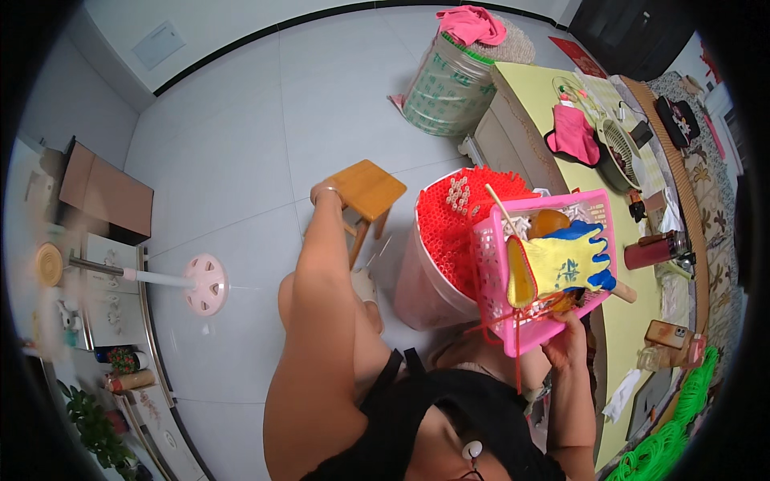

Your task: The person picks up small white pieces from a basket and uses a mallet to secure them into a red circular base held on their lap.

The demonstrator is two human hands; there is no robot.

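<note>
Reaching forward, my left hand (323, 189) is closed on the left edge of a small wooden stool (369, 189); its fingers are partly hidden. My right hand (568, 343) grips the near rim of a pink plastic basket (510, 335). In the basket lie a yellow and blue work glove (553, 264), a thin wooden stick (502, 208), an orange-brown round thing (550, 222) and white pieces. Red string (517, 345) hangs over its near side. Left of the basket stands a white bucket (429, 293) packed with red tubes (449, 232).
A yellow-green table (533, 92) runs along the right, with a pink cloth (574, 134), a strainer basket (622, 156), a dark red bottle (654, 250), a phone (667, 333) and green cord (678, 417). Behind stands a wrapped drum (449, 92). A pink-based stand (206, 284) is at left.
</note>
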